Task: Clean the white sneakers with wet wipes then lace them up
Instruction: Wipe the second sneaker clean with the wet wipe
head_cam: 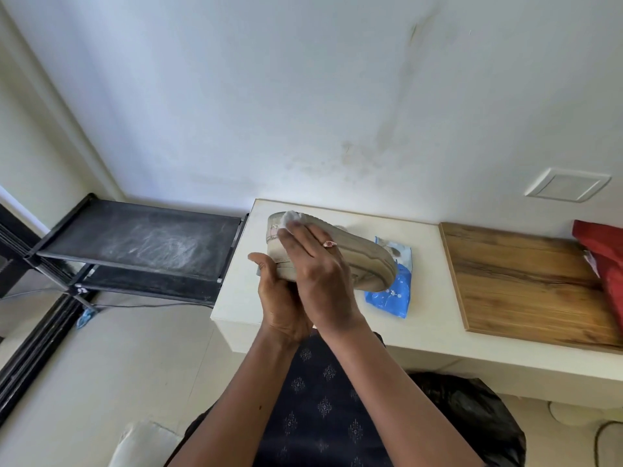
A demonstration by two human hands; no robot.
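Forearms cross low as I wipe the sneaker [357, 251] held sole-up above the white counter [337, 318].

Left hand [279, 298] cups its side, fingers curled; right hand [317, 264] presses the wet wipe [291, 218] flat at the heel. Pressing too hard could twist the shoe loose onto the blue wipes pack [391, 298] below. Laces, upper and second sneaker are hidden.

Both forearms enter from bottom centre, converging toward frame middle. Left hand [281, 298]: palm up, fingers curled closed, thumb raised at left, gripping from below. Right hand [317, 264]: palm down, fingers extended toward upper left and pressing; ring on one finger. Wrists touching.
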